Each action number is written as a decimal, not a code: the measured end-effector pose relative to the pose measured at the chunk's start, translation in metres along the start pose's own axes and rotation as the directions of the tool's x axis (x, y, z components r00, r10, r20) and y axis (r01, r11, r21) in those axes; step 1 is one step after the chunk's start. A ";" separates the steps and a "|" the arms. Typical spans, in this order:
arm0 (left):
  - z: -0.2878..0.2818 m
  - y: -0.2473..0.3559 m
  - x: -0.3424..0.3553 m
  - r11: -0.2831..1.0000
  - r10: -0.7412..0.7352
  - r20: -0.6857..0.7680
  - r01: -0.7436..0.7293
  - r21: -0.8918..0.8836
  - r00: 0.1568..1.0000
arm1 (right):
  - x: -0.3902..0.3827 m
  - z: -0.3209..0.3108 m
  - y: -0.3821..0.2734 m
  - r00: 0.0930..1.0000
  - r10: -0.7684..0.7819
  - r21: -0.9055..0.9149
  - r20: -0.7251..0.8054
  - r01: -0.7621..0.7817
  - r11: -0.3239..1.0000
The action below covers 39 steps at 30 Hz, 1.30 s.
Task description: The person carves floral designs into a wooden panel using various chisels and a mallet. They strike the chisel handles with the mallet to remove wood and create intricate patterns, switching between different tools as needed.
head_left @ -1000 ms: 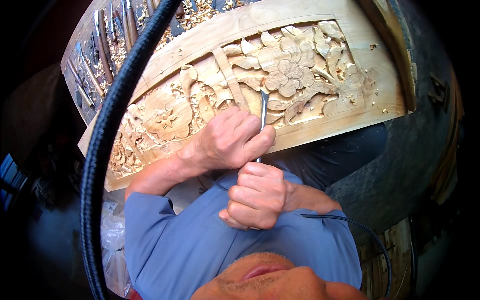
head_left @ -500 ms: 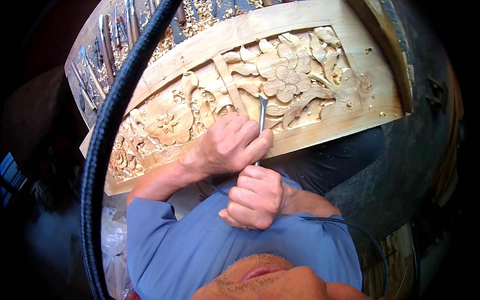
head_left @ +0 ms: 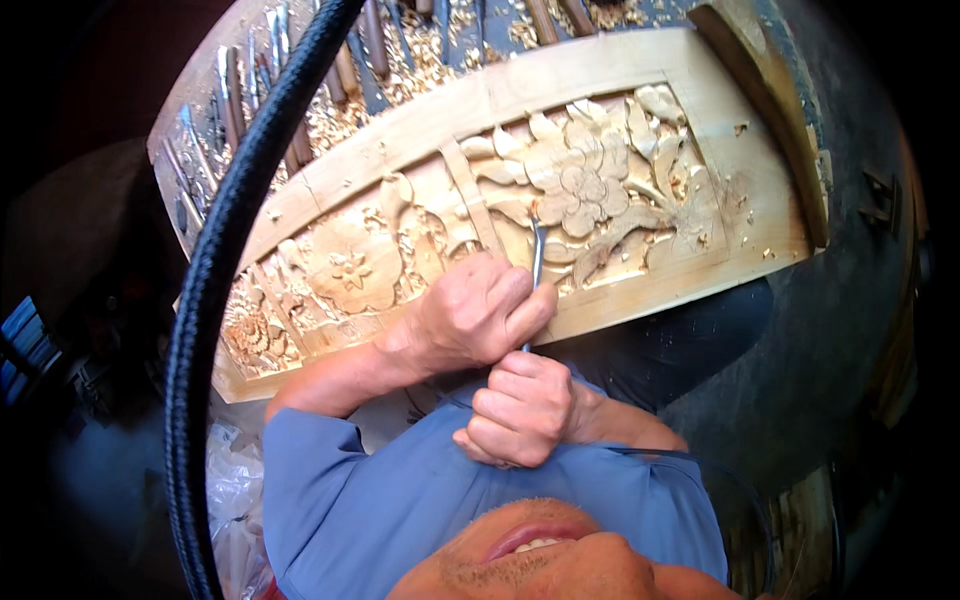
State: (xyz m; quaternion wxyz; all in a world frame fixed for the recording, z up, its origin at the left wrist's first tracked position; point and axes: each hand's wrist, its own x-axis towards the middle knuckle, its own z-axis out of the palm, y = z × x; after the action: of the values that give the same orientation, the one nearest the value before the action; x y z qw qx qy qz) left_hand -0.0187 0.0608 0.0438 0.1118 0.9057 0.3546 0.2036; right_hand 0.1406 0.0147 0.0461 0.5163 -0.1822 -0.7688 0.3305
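A pale wooden panel [head_left: 645, 55] with flowers and leaves carved in relief lies in front of me, wood chips in its hollows. My left hand [head_left: 480, 312] is closed around the metal shaft of a gouge [head_left: 538, 255] at the panel's front edge, its forearm coming from the lower left. The gouge's tip rests on a leaf beside the large carved flower [head_left: 582, 180]. Just below, my right hand [head_left: 518, 410] grips the rear end of the same gouge against my blue shirt; the handle is hidden in the fist.
Rows of carving tools [head_left: 232, 95] lie among shavings on the bench behind the panel. A curved wooden piece [head_left: 760, 115] stands along the panel's right side. A thick black braided cable [head_left: 245, 170] crosses the view at left. A clear plastic bag [head_left: 235, 500] is at lower left.
The panel, the tools and both hands with the gouge appear lower and slightly further right in the picture than a second ago. Both hands keep their grip.
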 end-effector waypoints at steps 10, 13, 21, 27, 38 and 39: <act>-0.004 0.002 0.005 0.996 0.093 0.000 -0.092 0.016 0.996 | -0.004 -0.023 -0.003 0.981 -0.090 -0.103 0.173 0.109 0.989; 0.001 0.005 0.002 0.971 0.238 -0.069 -0.237 0.017 0.969 | -0.011 -0.022 -0.023 0.968 -0.158 -0.200 0.195 0.197 0.960; -0.002 0.007 -0.003 0.991 0.118 -0.044 -0.114 0.073 0.992 | -0.015 -0.030 -0.013 0.987 -0.035 0.007 0.159 0.034 0.999; 0.001 0.010 0.000 0.995 0.085 -0.018 -0.084 0.062 0.996 | -0.014 -0.033 -0.005 0.998 -0.025 0.098 0.051 0.020 0.995; 0.005 0.011 0.006 0.985 0.088 0.017 -0.089 0.150 0.996 | -0.018 -0.048 0.011 0.985 -0.091 0.133 0.149 0.071 0.989; 0.006 0.011 0.006 0.984 0.087 0.017 -0.089 0.155 0.996 | -0.018 -0.053 0.013 0.978 -0.100 0.137 0.184 0.076 0.988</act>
State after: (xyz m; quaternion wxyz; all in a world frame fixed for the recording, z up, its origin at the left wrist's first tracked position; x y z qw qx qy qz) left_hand -0.0050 0.0566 0.0444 0.0334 0.9274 0.3285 0.1756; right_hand 0.1949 0.0296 0.0385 0.4653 -0.0817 -0.7989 0.3723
